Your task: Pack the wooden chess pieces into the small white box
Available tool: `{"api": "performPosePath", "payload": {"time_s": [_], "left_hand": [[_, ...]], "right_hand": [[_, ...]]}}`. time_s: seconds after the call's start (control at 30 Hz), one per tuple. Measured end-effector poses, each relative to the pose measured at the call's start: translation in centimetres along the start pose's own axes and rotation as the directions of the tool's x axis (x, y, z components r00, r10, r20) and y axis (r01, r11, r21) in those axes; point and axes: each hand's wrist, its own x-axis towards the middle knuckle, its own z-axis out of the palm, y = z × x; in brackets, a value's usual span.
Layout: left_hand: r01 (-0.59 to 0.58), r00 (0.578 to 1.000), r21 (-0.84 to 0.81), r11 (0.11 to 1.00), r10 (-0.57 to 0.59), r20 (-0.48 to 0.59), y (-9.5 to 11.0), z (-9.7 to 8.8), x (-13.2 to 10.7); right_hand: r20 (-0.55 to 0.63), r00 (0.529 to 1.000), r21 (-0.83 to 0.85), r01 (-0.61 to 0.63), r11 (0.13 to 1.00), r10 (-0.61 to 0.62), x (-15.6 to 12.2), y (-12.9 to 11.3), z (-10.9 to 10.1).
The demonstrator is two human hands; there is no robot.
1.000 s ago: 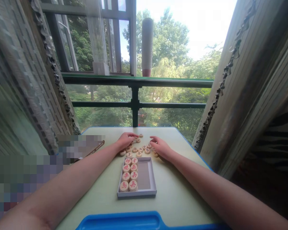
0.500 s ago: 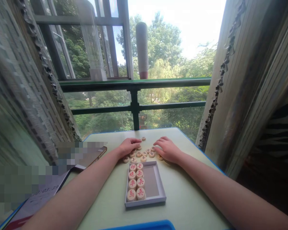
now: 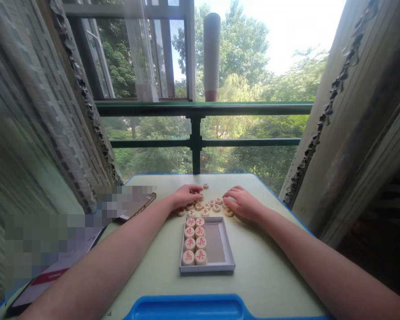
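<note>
My left hand (image 3: 186,196) rests over the left end of a loose cluster of round wooden Chinese chess pieces (image 3: 206,206). Its fingers are apart and curved around a few pieces, partly hiding them. At the cluster's right end, my right hand (image 3: 245,202) is open, fingertips by the edge pieces, palm down. One chess piece (image 3: 206,186) lies alone beyond the left fingertips. Nearer to me stands a shallow grey box (image 3: 229,249). Two columns of red-marked chess pieces (image 3: 195,242) fill its left side, and its right side shows bare bottom.
A pale green table (image 3: 270,275) has a blue rim and a blue tray-like recess (image 3: 190,306) at its front. Left of my left forearm lie a book (image 3: 140,206) and a tablet-like device (image 3: 53,278). Curtains flank the green railing (image 3: 253,108) behind the table.
The view has shifted down and left, so more of the front blue recess shows. Both hands stay at the cluster; a few pieces near them have moved slightly.
</note>
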Motion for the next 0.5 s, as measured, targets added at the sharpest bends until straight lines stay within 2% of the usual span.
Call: {"api": "performPosePath", "payload": {"time_s": [0.13, 0.23, 0.37, 0.5], "left_hand": [[0.030, 0.999, 0.027, 0.999, -0.028, -0.044, 0.3, 0.0, -0.1], [0.051, 0.999, 0.013, 0.999, -0.051, -0.010, 0.3, -0.1, -0.2], [0.046, 0.998, 0.038, 0.998, -0.047, 0.037, 0.2, -0.2, -0.3], [0.040, 0.998, 0.080, 0.996, -0.043, 0.036, 0.1, -0.1, -0.3]], "right_hand": [[0.015, 1.000, 0.003, 0.018, 1.000, -0.018, 0.0, 0.0, 0.0], [0.031, 1.000, 0.006, 0.000, 1.000, 0.000, 0.1, 0.3, 0.3], [0.044, 0.995, 0.046, -0.093, 0.995, 0.091, 0.3, 1.2, 0.8], [0.067, 0.975, 0.083, -0.219, 0.972, 0.214, 0.7, 2.0, 1.2]]}}
